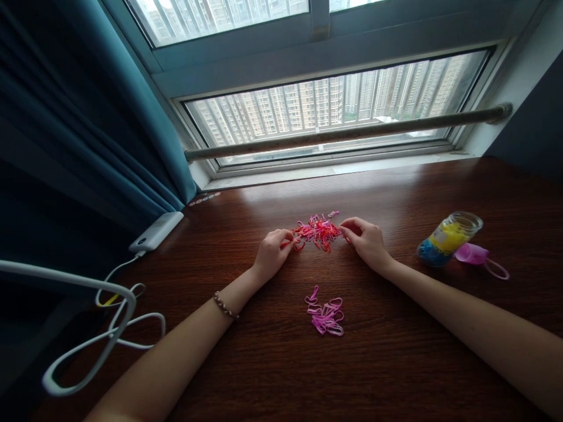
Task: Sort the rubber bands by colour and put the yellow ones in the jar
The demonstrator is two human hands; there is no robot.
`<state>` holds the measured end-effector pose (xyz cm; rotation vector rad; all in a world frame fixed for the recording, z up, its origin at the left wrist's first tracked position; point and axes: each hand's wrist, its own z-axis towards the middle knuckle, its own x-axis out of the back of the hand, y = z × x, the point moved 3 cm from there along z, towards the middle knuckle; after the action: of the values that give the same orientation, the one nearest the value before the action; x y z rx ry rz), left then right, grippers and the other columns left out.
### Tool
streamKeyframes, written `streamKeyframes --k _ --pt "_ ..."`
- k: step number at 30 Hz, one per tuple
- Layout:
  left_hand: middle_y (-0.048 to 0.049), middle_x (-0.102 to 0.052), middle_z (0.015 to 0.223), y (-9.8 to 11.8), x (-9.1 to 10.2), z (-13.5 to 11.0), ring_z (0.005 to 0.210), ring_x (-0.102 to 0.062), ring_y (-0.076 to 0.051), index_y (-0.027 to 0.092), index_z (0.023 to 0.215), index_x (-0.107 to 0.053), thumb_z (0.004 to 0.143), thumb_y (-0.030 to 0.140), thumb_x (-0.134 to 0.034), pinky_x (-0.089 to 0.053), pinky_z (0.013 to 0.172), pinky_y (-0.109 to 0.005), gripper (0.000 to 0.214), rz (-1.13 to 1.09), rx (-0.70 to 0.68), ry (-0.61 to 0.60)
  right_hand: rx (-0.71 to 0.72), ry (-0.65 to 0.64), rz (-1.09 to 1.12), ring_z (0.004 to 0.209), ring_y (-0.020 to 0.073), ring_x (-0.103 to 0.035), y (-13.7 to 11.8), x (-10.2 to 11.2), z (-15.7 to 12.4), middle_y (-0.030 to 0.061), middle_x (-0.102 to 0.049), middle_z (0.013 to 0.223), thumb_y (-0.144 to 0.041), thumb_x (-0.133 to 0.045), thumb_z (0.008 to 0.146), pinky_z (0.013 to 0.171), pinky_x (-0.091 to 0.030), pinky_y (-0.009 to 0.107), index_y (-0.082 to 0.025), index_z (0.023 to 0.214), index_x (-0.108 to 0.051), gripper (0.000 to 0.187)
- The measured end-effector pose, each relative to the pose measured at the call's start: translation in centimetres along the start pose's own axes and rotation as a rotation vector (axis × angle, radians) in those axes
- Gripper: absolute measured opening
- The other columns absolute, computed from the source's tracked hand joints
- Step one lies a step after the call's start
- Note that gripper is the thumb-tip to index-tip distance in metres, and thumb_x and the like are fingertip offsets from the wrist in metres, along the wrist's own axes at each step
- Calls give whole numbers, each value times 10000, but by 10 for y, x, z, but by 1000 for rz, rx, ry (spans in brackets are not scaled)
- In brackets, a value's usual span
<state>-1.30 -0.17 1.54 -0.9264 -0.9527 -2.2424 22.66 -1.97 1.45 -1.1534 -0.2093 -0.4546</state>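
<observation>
A pile of small red and pink rubber bands (317, 230) lies on the dark wooden table (396, 363) near the window. My left hand (271, 253) rests at the pile's left edge, fingers curled and pinching a red band. At the pile's right edge, my right hand (367, 241) has its fingers pinched together on a band. A smaller heap of pink bands (326, 313) sits nearer to me, between my forearms. A beaded bracelet (226, 306) is on my left wrist.
A clear jar (447, 238) with yellow and blue bands lies on its side at the right, its pink lid (472, 254) beside it. A white power bank (156, 231) with white cables (115, 321) sits at the left by the teal curtain (88, 117). A metal rail (347, 135) crosses the window.
</observation>
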Motion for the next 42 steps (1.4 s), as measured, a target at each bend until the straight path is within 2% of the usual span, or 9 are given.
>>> streamKeyframes --k 6,12,18,25,28,31,34,39,42 --pt "-53 -652 881 -1 0 0 819 -604 -185 172 892 -603 801 227 -561 -475 765 -329 114 13 -6 19 36 -87 97 612 139 -573 -24 -9 -14 32 -651 703 -319 -554 785 582 -441 244 -160 769 -634 179" --pt "-59 -661 854 2 1 1 817 -599 -190 171 873 -620 822 238 -533 -472 776 -342 121 27 -42 52 334 -618 129 595 110 -547 -58 -25 -45 15 -635 698 -303 -571 785 561 -444 214 -169 841 -642 162" --pt "-60 -660 827 12 3 0 806 -597 -182 177 851 -621 818 224 -525 -461 786 -349 112 -51 -151 11 427 -254 -266 883 191 -515 -37 -19 -30 59 -651 947 -228 -471 852 829 -418 353 -213 906 -657 194" --pt "-28 -669 845 72 6 -18 865 -590 -167 205 846 -578 767 162 -542 -398 875 -372 96 -212 -569 -275 409 -308 -411 940 212 -478 -20 -23 -23 29 -648 1037 -212 -457 859 853 -409 376 -230 972 -662 235" --pt "-21 -671 819 92 6 -28 874 -594 -170 212 796 -565 757 182 -540 -391 881 -368 55 -259 -674 -352 370 -280 -388 929 207 -489 -18 -22 -22 38 -653 1019 -179 -439 861 839 -425 359 -213 978 -656 250" --pt "-23 -670 804 96 5 -31 872 -594 -178 211 757 -570 762 222 -549 -391 873 -370 25 -260 -721 -367 332 -245 -397 920 207 -498 -17 -21 -21 47 -658 979 -158 -433 856 833 -432 345 -198 953 -657 247" --pt "-30 -670 827 82 4 -25 902 -578 -189 204 793 -593 790 226 -541 -387 871 -379 56 -175 -617 -291 298 -214 -430 913 212 -503 -16 -20 -19 54 -659 947 -153 -432 852 836 -427 346 -192 908 -660 238" --pt "-47 -650 920 40 2 -7 976 -524 -204 190 844 -620 835 218 -499 -371 910 -405 124 15 -221 -58 249 -161 -452 893 215 -515 -10 -18 -17 76 -651 956 -152 -420 851 831 -427 343 -162 907 -658 245" --pt "-47 -642 925 25 -1 -2 961 -518 -204 192 848 -633 842 241 -496 -399 881 -401 146 45 -72 -32 221 -115 -432 900 216 -519 -7 -16 -15 83 -647 973 -148 -425 845 832 -425 344 -152 938 -650 244"
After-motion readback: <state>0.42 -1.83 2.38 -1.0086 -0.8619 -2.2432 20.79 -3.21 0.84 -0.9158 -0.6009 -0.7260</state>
